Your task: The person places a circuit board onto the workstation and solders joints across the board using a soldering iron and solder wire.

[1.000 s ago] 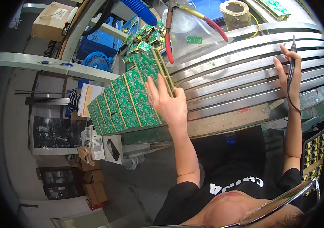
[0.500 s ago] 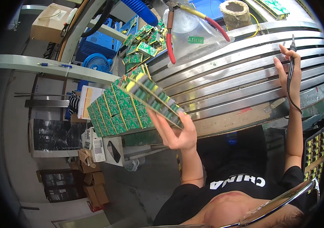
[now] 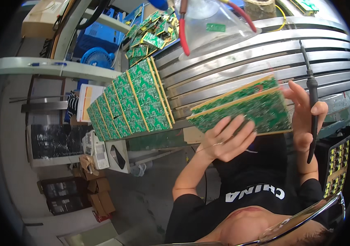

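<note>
My left hand grips a green circuit board panel by its near side, fingers spread over its face. The panel is tilted above the slatted metal bench, with tan strips along its edges and some motion blur. My right hand is closed on a black soldering iron, its tip pointing away from me. The thumb and fingertips of that hand are close to the panel's right end; whether they touch it I cannot tell. To the left stands a row of similar green circuit board panels.
Loose small circuit boards lie heaped at the back left. Red-handled pliers hang over a clear plastic cone. A blue fan stands behind a pale rail. At the right is a tray of small boards.
The circuit board panel has swung from the left to in front of me and turned its green face up. My right hand has come nearer and lower with the soldering iron. The view has shifted slightly.
</note>
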A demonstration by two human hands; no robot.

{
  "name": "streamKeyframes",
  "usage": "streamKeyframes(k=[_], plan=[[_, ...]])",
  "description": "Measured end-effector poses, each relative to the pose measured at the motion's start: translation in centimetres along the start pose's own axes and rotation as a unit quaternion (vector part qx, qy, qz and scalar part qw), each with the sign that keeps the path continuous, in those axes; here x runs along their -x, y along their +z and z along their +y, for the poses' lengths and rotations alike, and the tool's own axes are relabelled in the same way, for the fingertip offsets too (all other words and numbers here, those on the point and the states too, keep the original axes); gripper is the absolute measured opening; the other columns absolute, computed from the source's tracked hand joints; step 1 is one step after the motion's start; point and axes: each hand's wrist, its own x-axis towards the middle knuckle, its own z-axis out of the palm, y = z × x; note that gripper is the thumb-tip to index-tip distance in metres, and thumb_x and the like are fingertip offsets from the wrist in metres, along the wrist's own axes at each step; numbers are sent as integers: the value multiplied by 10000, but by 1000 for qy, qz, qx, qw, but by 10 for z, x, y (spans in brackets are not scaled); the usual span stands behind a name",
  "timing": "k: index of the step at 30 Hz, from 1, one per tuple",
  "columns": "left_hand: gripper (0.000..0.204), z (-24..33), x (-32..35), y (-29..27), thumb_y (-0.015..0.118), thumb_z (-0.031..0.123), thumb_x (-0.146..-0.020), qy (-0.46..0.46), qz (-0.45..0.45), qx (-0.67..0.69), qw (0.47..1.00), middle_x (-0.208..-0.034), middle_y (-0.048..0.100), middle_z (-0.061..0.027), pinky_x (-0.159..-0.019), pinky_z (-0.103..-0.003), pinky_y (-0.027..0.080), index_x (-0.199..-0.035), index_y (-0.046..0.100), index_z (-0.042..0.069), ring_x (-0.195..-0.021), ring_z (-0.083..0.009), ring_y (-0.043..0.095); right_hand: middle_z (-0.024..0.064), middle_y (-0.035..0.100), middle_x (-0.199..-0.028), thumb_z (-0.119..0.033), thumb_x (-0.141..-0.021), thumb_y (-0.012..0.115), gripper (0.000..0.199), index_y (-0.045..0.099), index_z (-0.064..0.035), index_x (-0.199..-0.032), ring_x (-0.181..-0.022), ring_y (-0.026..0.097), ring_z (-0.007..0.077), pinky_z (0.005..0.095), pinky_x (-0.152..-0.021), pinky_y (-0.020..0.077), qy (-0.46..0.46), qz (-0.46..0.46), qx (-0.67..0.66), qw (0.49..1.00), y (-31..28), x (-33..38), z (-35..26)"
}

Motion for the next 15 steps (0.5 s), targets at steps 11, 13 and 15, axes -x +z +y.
streamKeyframes(k=[11, 13, 15], plan=[[226, -24, -39, 11, 697, 159, -865, 23, -100, 30, 994, -1367, 687, -82, -1146, -427, 467, -1066, 773, 88, -1335, -301, 612, 310, 517, -1494, 86, -1026, 555, 366, 344, -117, -1246, -1359, 557, 301, 431, -1134, 435, 130, 114, 211, 962, 7, 31, 32], [261, -31, -38, 13, 698, 165, -868, 22, -106, 24, 994, -1368, 689, -63, -1146, -426, 468, -1115, 760, 110, -1344, -265, 609, 312, 514, -1498, 96, -1028, 549, 364, 343, -111, -1246, -1365, 554, 301, 425, -1133, 439, 99, 124, 234, 959, 9, 29, 36], [294, -40, -37, 12, 696, 162, -871, 16, -125, 32, 991, -1369, 690, -49, -1148, -428, 466, -1158, 748, 124, -1345, -246, 610, 308, 517, -1500, 103, -1016, 566, 377, 345, -102, -1243, -1371, 550, 296, 406, -1129, 434, 118, 120, 239, 956, 15, 25, 39]])
